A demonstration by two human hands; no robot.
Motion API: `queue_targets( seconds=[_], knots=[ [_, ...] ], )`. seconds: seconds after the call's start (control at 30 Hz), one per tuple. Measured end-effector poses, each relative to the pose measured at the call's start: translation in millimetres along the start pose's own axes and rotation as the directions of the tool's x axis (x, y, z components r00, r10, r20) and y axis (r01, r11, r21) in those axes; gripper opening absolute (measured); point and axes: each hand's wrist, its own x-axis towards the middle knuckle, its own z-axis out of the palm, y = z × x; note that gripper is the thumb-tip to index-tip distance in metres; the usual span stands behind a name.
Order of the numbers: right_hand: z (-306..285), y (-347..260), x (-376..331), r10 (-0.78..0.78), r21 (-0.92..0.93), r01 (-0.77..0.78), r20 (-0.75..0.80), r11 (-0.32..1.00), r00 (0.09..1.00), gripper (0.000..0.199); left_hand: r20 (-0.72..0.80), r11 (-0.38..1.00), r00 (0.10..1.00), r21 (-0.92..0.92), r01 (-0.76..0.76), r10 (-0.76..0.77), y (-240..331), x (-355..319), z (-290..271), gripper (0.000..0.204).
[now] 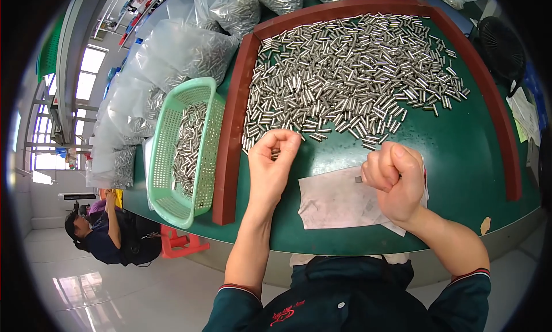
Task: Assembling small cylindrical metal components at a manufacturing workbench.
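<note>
A broad pile of short, shiny metal pins lies loose on a green tabletop. My left hand is closed at the near left edge of the pile, thumb and fingertips curled together. A little metal shows inside the curl, but I cannot tell if the hand holds it or it lies behind. My right hand makes a fist over a stained whitish cloth or paper. Beside its fingers is a small grey metal piece. What the fist holds, if anything, is hidden.
Dark red rails border the pile left, back and right. A green perforated basket with more pins stands left, beside clear bags of pins. A black fan is at back right. Another person sits far left near a red stool.
</note>
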Motion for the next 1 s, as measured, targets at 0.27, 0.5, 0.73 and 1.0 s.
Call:
queue_targets(
  seconds=[0.27,0.5,0.73,1.0],
  knots=[
    [0,1,1,-0.005,0.002,0.005,-0.002,1.000,1.000,0.035,0.003,0.698,0.944,0.672,-0.247,0.331,-5,3,3,0.014],
    [-1,1,0,-0.002,0.003,0.002,-0.008,1.000,1.000,0.036,0.097,0.715,0.953,0.641,-0.280,0.287,-2,2,0,0.011],
    [-2,1,0,0.002,0.019,-0.002,-0.015,1.000,1.000,0.037,0.368,0.839,0.900,0.392,-0.377,0.233,14,-20,15,0.006],
    [-4,-2,3,-0.036,0.123,0.034,0.015,0.992,0.999,0.038,0.481,0.786,0.810,0.330,-0.522,0.336,6,-25,27,0.006]
  ],
)
